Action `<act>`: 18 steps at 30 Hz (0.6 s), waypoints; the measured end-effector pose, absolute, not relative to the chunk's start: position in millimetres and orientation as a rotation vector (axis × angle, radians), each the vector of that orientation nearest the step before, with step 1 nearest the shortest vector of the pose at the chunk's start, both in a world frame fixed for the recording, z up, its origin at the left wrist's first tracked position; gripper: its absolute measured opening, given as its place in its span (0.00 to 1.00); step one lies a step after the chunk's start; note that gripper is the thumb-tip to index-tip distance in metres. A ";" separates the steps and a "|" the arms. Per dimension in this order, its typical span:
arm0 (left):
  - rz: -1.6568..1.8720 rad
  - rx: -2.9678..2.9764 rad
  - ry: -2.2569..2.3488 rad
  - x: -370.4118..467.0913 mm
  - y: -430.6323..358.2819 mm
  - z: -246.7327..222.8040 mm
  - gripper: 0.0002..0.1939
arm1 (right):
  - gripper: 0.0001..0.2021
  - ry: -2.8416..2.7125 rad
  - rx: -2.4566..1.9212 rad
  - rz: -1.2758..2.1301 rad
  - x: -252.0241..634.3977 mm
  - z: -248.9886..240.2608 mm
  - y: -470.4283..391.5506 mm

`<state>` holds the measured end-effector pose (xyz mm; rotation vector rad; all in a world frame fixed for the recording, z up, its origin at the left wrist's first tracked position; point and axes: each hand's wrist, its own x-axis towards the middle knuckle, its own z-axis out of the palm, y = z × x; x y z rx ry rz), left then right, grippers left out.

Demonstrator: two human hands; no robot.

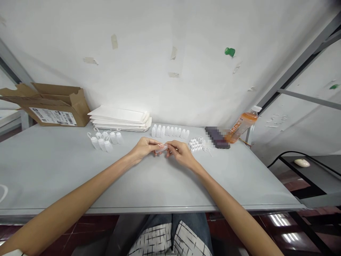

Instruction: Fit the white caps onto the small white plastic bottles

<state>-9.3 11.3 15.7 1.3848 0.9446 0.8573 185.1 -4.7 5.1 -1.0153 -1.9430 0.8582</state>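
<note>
A small translucent plastic bottle lies tilted sideways between my two hands, above the middle of the grey table. My left hand grips its body end with thumb and fingers. At its other end, the fingers of my right hand are pinched around the neck and hide what is there. Behind my hands stands a row of small white bottles. White caps with loops lie in a group to the right of my right hand. Left of my left hand stand several bottles with looped caps.
On the grey table, a stack of white sheets or envelopes lies at the back left beside an open cardboard box. A dark, partly pixelated flat object and a leaning orange drink bottle are at the right. A white wall stands behind.
</note>
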 end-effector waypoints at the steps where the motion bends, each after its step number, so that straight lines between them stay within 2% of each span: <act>1: 0.845 1.363 0.940 -9.2 11.6 15.5 0.21 | 0.14 -1.967 -1.028 0.792 185.9 5.0 -4.6; 4: 0.829 1.318 0.913 -9.5 11.9 16.6 0.19 | 0.14 -1.941 -1.018 0.770 188.3 5.2 -4.0; 8: 0.882 1.318 0.926 -11.2 11.0 21.5 0.16 | 0.13 -1.741 -0.922 1.034 187.9 7.3 -4.6; 12: 0.874 1.381 0.972 -11.6 9.9 23.7 0.17 | 0.16 -1.656 -0.937 1.157 185.2 8.4 -6.4; 18: 0.836 1.454 0.985 -11.0 10.8 17.6 0.18 | 0.17 -1.649 -1.023 1.070 183.8 8.0 -5.1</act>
